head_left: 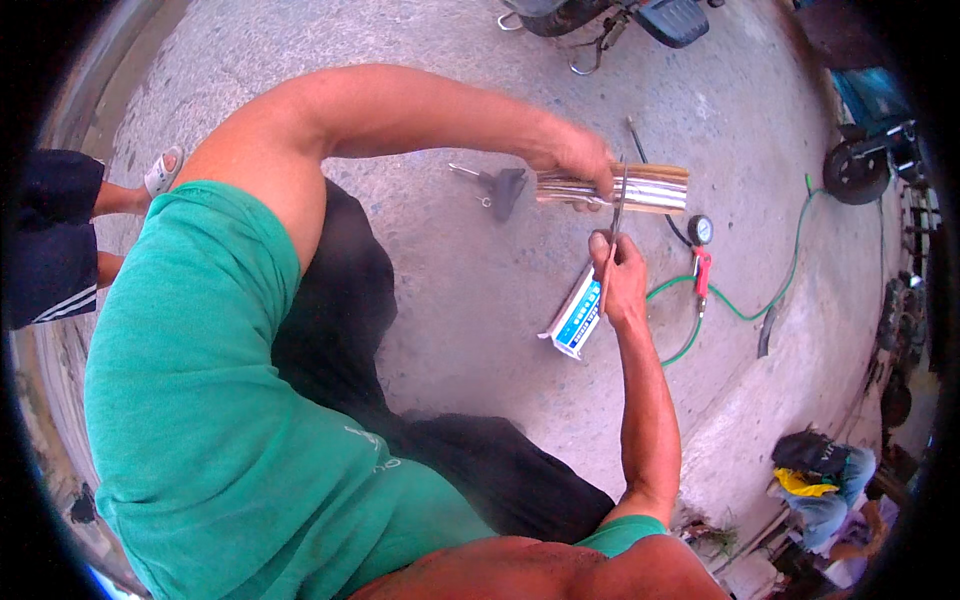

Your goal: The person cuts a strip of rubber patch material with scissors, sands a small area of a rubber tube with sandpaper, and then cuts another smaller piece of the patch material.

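Note:
A shiny silver strip with gold-brown edges [655, 188] hangs above the concrete floor. My left hand [578, 160] comes over from the far side, its fingers closed on the strip's left part. My right hand [625, 280] is closed around a thin, straight metal tool [617, 205], whose blade crosses the strip just right of my left fingers. Whether this tool is a knife or scissors I cannot tell. Below, partly behind my right hand, lies a white and blue carton [575, 322]. Left of the strip is a dark object with a metal rod [507, 192].
A tyre inflator with a round gauge [701, 230] and red handle lies to the right, joined to a green hose [745, 318]. Part of a motorbike [610, 20] stands at the far edge, a black wheel [856, 172] at right. Another person's sandalled foot [162, 172] is at left.

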`<control>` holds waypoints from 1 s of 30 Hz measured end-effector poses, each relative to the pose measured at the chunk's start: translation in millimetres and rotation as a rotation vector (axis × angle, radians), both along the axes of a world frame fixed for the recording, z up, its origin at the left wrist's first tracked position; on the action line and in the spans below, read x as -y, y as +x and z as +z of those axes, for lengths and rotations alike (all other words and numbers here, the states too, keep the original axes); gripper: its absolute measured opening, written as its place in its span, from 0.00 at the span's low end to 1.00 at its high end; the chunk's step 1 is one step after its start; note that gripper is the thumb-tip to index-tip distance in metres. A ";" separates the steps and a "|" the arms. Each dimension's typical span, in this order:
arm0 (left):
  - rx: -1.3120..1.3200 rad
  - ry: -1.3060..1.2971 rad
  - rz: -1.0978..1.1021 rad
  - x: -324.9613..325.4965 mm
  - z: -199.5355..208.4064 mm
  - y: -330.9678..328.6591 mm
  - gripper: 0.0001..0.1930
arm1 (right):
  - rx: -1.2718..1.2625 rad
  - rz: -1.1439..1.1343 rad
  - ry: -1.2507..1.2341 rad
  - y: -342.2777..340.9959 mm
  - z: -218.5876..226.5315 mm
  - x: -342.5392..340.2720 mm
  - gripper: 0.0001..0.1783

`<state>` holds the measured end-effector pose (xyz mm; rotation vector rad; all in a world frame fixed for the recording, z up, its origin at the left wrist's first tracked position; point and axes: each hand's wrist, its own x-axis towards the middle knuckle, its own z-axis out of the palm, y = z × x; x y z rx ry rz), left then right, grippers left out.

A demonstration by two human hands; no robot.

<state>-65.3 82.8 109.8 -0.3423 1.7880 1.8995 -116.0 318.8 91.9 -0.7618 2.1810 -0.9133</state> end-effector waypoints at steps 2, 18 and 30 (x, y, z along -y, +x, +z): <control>-0.004 0.045 0.048 -2.2 -4.4 2.4 0.15 | 0.009 0.000 -0.007 -2.6 -2.8 0.4 0.29; -0.145 -0.213 0.035 -9.5 14.6 5.5 0.11 | -0.061 0.042 -0.047 -2.1 15.7 3.7 0.30; -0.124 -0.215 0.037 -3.5 15.4 4.6 0.12 | -0.047 -0.026 -0.064 0.8 15.2 3.5 0.26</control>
